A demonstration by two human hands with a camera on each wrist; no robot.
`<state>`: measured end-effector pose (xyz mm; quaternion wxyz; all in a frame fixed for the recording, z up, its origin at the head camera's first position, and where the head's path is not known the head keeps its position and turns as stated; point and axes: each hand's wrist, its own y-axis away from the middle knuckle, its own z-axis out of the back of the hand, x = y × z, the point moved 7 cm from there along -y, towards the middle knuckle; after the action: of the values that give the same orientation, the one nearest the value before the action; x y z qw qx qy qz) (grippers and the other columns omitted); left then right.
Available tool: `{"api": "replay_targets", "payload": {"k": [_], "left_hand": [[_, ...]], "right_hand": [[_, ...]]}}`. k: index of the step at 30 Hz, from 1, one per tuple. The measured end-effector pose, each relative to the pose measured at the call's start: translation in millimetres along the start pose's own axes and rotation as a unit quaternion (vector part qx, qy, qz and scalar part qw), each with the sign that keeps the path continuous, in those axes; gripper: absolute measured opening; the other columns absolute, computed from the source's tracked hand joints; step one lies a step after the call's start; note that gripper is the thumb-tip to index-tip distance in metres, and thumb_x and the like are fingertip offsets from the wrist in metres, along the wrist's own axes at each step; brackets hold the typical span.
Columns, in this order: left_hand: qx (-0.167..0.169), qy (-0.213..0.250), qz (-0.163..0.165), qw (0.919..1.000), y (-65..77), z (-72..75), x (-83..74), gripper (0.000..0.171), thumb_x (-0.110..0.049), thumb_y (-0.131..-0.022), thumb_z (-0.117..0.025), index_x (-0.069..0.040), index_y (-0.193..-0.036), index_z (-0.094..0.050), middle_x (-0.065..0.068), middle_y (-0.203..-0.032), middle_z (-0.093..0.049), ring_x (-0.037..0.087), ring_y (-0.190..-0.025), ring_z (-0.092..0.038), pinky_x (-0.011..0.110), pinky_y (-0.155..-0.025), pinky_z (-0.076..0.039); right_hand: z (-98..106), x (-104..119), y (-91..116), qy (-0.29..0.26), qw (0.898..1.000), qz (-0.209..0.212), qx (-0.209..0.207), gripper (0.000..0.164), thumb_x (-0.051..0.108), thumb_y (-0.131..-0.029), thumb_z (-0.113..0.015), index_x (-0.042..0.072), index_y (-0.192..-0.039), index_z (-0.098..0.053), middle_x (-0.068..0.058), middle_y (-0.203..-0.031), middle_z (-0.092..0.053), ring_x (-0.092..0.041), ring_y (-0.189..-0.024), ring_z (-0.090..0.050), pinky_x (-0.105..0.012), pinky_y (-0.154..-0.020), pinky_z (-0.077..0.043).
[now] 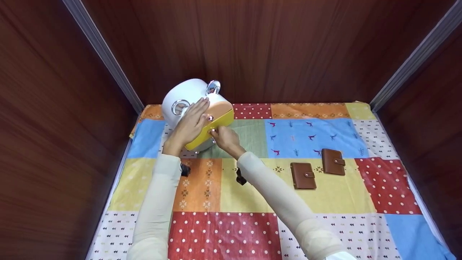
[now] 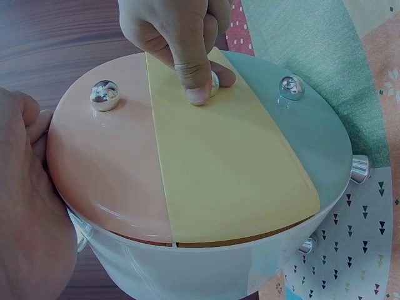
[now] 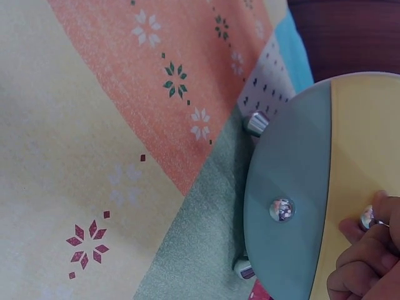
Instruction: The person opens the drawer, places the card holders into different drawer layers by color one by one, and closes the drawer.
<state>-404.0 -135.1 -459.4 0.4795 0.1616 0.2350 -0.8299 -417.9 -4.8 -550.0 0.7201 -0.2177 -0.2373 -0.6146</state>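
Note:
A white rounded drawer box point(image 1: 182, 88) stands at the back left, with shiny silver ear-like rings on top. Its front has an orange section point(image 2: 119, 169), a yellow drawer point(image 2: 231, 181) and a green section point(image 3: 284, 162), each bearing a silver knob. My right hand point(image 1: 226, 139) pinches the yellow drawer's knob point(image 2: 214, 83) between thumb and finger. A thin dark gap shows along the edge of the yellow drawer in the left wrist view. My left hand point(image 1: 191, 121) rests with straight fingers against the top of the box, beside the orange section.
Two brown snap-strap wallets, one nearer point(image 1: 303, 176) and one farther point(image 1: 333, 161), lie to the right on the patchwork cloth point(image 1: 223, 234). Dark wood panels point(image 1: 252, 50) rise behind the table and on both sides. Short silver feet point(image 3: 257, 123) stick out below the green section.

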Motion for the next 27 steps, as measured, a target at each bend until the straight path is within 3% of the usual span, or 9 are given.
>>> {"api": "replay_targets", "payload": {"k": [16, 27], "left_hand": [[-0.006, -0.007, 0.001, 1.0, 0.5, -1.9, 1.6, 0.054, -0.029, -0.117, -0.032, -0.014, -0.169, -0.03, 0.001, -0.178, -0.025, 0.023, -0.168, -0.017, 0.04, -0.14, -0.007], [-0.008, -0.008, 0.0, 0.9999, 0.9, -0.7, 0.1, 0.054, -0.028, -0.116, -0.034, -0.013, -0.169, -0.03, 0.002, -0.178, -0.025, 0.024, -0.167, -0.018, 0.041, -0.14, -0.008]], "right_hand": [[-0.7, -1.9, 3.1, -0.028, 1.0, 0.006, -0.001, 0.034, 0.042, -0.109, -0.059, 0.013, -0.125, -0.069, -0.005, -0.104, -0.078, -0.02, -0.088, -0.066, -0.046, -0.082, -0.059], [-1.5, -5.9, 5.6, -0.043, 0.999, 0.009, 0.011, 0.036, 0.043, -0.107, -0.063, 0.009, -0.116, -0.071, -0.007, -0.106, -0.078, -0.022, -0.089, -0.069, -0.044, -0.08, -0.06]]}}
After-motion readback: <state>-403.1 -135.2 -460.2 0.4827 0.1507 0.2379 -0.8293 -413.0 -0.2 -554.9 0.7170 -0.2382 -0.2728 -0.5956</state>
